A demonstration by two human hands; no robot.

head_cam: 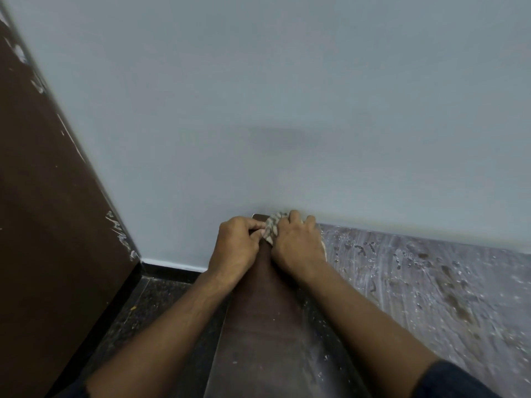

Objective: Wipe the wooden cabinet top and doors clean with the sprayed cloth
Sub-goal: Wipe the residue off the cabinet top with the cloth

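The wooden cabinet top (416,285) runs along the grey wall, dusty and smeared with whitish streaks and dark spots. Its dark brown left side (258,326) drops away below my hands. A grey-and-white patterned cloth (272,227) is bunched at the top's far left corner against the wall. My right hand (297,244) presses down on the cloth, fingers curled over it. My left hand (237,245) pinches the cloth's left edge at the corner. Most of the cloth is hidden under my hands.
A grey wall (287,110) stands directly behind the cabinet. A dark brown door or panel (43,211) with white scuffs stands at the left. Dark speckled floor (149,305) and a black skirting lie between it and the cabinet.
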